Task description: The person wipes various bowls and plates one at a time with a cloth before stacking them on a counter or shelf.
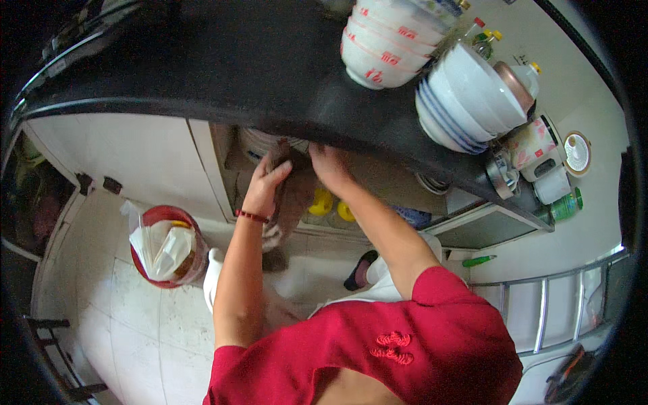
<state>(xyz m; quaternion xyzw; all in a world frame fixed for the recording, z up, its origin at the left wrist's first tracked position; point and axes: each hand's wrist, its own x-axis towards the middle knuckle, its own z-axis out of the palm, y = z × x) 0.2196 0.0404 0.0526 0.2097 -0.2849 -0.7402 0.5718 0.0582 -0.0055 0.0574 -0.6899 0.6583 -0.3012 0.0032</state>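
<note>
Below the black countertop's front edge, my left hand [266, 182] is shut on a brown cloth [298, 195] that hangs down in front of the cupboard shelf. My right hand [328, 164] reaches into the cupboard just beside it, its fingertips hidden at the counter edge, so its hold cannot be told. Behind my left hand stands a stack of plates [253, 142], partly covered by that hand. Yellow-capped containers [321, 202] stand lower in the cupboard, and a blue patterned packet [412, 216] lies to their right.
Stacked white bowls with red marks [387, 55] and larger white bowls [468, 96] stand on the black countertop [202, 61]. Bottles and canisters line its right end. A red bin [167, 283] with plastic bags stands on the floor at left; a metal ladder [541, 314] is at right.
</note>
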